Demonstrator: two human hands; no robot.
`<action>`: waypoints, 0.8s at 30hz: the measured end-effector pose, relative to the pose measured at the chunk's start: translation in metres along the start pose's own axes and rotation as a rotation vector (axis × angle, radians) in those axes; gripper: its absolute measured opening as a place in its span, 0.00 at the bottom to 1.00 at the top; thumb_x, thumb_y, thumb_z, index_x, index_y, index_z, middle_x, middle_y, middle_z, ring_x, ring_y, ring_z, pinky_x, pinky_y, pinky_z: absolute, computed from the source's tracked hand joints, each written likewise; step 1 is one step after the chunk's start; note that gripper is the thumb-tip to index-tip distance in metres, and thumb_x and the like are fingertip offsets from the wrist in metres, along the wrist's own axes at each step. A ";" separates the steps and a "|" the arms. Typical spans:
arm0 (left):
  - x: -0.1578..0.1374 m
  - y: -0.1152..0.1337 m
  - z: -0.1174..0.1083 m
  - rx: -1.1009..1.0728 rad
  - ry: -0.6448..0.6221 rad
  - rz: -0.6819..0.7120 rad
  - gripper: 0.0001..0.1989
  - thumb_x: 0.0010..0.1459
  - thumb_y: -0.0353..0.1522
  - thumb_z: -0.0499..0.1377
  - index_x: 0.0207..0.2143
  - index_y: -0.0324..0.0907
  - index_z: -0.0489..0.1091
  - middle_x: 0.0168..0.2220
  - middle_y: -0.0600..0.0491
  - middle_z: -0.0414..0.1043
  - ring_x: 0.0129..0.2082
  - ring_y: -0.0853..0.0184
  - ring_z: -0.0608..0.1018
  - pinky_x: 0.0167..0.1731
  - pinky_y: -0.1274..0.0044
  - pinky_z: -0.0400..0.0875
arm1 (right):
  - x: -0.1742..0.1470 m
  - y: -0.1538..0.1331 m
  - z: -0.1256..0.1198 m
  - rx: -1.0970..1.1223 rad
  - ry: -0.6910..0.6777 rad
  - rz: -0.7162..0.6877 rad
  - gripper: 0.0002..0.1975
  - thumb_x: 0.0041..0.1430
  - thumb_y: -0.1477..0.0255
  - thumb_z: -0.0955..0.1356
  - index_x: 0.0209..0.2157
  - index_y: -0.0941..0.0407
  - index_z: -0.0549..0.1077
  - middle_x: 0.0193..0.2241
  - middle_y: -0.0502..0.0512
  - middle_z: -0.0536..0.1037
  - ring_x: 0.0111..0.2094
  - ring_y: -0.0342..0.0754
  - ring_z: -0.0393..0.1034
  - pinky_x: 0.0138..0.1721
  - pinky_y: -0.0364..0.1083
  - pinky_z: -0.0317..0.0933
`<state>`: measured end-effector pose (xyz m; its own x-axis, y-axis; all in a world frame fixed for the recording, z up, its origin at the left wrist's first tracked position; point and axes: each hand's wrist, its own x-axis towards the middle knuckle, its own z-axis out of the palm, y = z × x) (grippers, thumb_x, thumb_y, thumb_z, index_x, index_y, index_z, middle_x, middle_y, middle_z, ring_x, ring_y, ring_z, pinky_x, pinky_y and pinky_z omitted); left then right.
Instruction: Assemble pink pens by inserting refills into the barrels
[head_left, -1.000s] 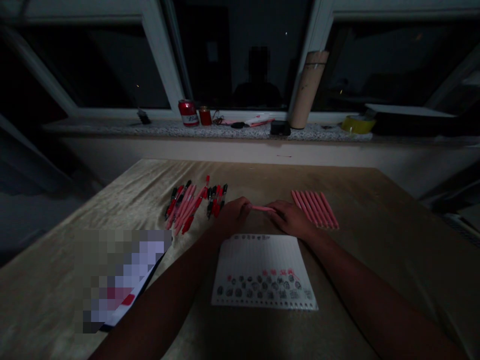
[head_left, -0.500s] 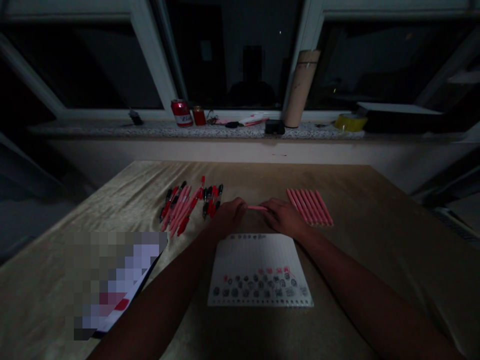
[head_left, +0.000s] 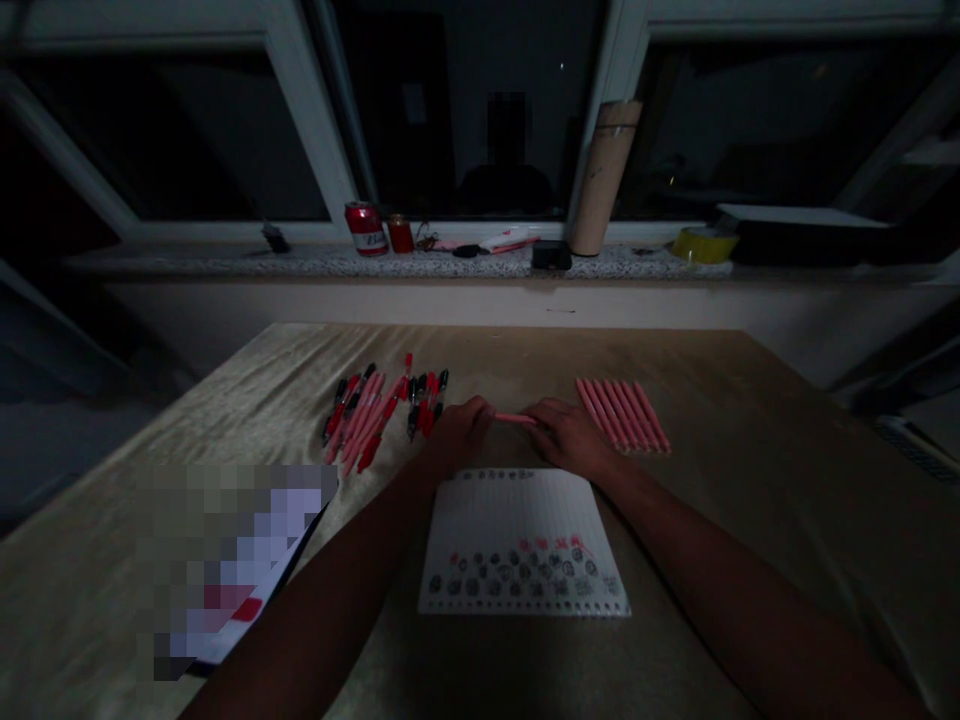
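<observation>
A pink pen (head_left: 514, 417) lies crosswise between my two hands, just beyond the notepad. My left hand (head_left: 466, 428) is closed on its left end, and my right hand (head_left: 561, 428) has its fingers closed around the right end. Below the hands lies a lined notepad (head_left: 517, 510) with rows of black and red scribbled marks. To the right of my right hand, several pink pens (head_left: 622, 413) are laid side by side in a slanted row. Left of my left hand is a loose heap of pink, red and black pens (head_left: 364, 415), with a smaller cluster of red and black pens (head_left: 427, 400) beside it.
A blurred-out phone or tablet (head_left: 259, 560) lies at the left front of the cloth-covered table (head_left: 750, 520). On the windowsill stand a red can (head_left: 366, 230), a small red jar (head_left: 401, 235), a cardboard tube (head_left: 604, 180) and a yellow tape roll (head_left: 703, 246).
The view has shifted very slightly. Both hands stay in nearly the same place on the pink pen, and the pens on the table have not moved.
</observation>
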<state>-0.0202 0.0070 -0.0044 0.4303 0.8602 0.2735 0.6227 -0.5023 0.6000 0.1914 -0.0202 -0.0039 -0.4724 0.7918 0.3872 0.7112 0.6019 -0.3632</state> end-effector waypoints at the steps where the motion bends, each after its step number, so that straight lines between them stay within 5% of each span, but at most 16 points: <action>1: 0.000 0.000 0.000 0.003 -0.003 -0.003 0.17 0.62 0.40 0.43 0.26 0.41 0.61 0.19 0.58 0.63 0.21 0.71 0.68 0.24 0.79 0.58 | 0.000 0.000 0.000 -0.002 0.000 0.003 0.13 0.63 0.69 0.60 0.43 0.56 0.72 0.34 0.58 0.74 0.36 0.48 0.67 0.37 0.45 0.59; 24: 0.003 -0.001 0.004 0.109 0.007 0.017 0.19 0.63 0.38 0.40 0.23 0.42 0.60 0.18 0.57 0.60 0.20 0.70 0.66 0.24 0.77 0.56 | 0.001 0.001 0.001 -0.029 0.009 -0.021 0.15 0.64 0.67 0.58 0.43 0.57 0.72 0.35 0.59 0.74 0.37 0.49 0.67 0.39 0.46 0.60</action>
<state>-0.0173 0.0101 -0.0072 0.4369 0.8519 0.2888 0.6831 -0.5231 0.5097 0.1912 -0.0188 -0.0045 -0.4828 0.7781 0.4019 0.7161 0.6150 -0.3303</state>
